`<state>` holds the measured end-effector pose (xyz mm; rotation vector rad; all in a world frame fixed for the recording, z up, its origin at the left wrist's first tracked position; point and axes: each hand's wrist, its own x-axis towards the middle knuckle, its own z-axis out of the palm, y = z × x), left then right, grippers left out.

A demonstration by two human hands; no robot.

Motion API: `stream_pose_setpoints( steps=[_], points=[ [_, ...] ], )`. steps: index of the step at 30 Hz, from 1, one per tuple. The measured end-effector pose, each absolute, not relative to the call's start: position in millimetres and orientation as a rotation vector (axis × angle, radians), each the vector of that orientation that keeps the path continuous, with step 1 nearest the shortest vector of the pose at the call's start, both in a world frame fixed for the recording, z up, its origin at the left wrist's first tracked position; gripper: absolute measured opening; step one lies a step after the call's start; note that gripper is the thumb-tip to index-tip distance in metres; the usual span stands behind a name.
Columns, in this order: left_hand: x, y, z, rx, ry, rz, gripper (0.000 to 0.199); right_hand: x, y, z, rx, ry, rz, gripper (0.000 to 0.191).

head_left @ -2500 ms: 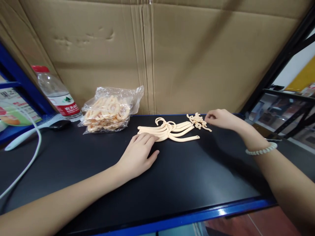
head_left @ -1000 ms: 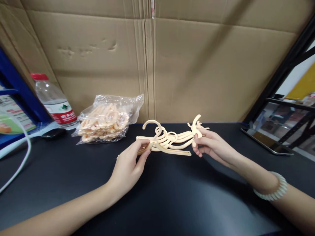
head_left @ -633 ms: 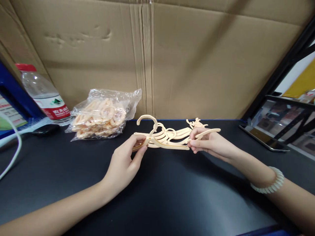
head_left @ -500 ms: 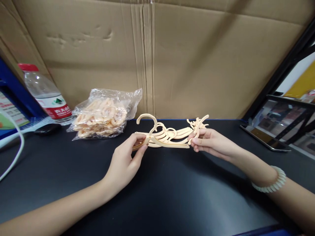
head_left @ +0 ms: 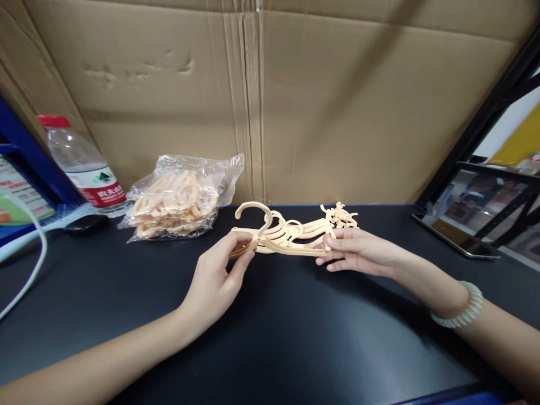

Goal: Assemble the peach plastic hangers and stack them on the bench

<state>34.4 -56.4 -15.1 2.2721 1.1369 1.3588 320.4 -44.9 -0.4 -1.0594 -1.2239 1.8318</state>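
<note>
My left hand (head_left: pixel 223 264) is closed around the left arm of a cream plastic clothes hanger (head_left: pixel 291 249), near its centre. The hanger's hook (head_left: pixel 259 208) stands up and curls to the left. My right hand (head_left: pixel 358 252) pinches a small curved cream plastic piece (head_left: pixel 328 228) against the hanger's right end; whether the two are joined I cannot tell. Just behind lie several similar folded hangers (head_left: pixel 312 228) with ring-shaped hooks. A pile of small branched cream pieces (head_left: pixel 343 215) sits past my right fingers.
A clear plastic bag of cream parts (head_left: pixel 177 197) lies at the back left, beside a red-capped water bottle (head_left: pixel 99 180) and a black mouse (head_left: pixel 86 223). A phone-like slab (head_left: pixel 458 239) rests at the right. Cardboard (head_left: pixel 358 112) walls off the back of the black table (head_left: pixel 270 326).
My right hand has turned and brought the small curved piece left and down to the hanger's right end. The hanger in my left hand has barely moved.
</note>
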Motion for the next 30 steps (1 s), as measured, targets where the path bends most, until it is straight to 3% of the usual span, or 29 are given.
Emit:
stream_pose_setpoints(
  steps=[12, 30],
  points=[
    [34, -57, -15, 2.3, 1.17, 1.349, 0.011, 316, -46, -3, -1.078, -1.3, 1.819, 0.026],
    [32, -56, -15, 2.157, 1.182, 1.286, 0.02, 298, -49, -17, -1.014, -1.279, 1.432, 0.036]
  ],
)
